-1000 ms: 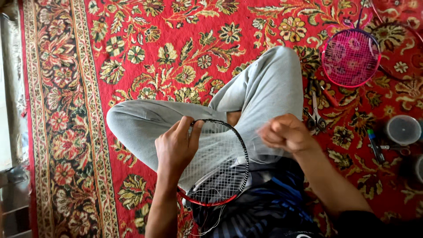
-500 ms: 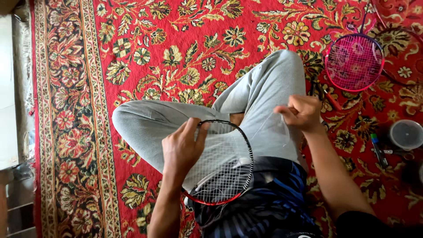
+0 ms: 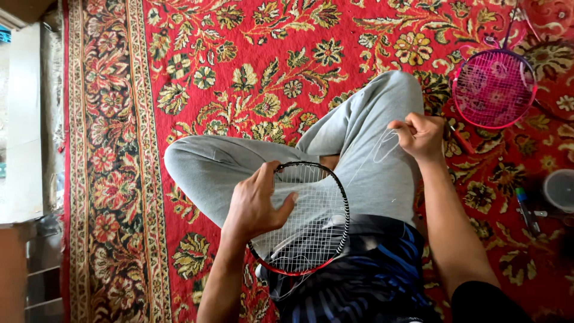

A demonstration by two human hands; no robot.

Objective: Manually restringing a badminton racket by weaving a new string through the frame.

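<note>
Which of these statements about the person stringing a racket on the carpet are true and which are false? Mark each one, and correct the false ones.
1. The left hand rests on the head of a black and red racket. True.
2. The right hand lies flat on the carpet. False: it is raised over the knee, pinching a thin white string.
3. A pink racket lies on the carpet beyond the right hand. True.
4. The person wears blue jeans. False: the trousers are light grey.
5. The carpet is plain green. False: it is red with a flower pattern.
</note>
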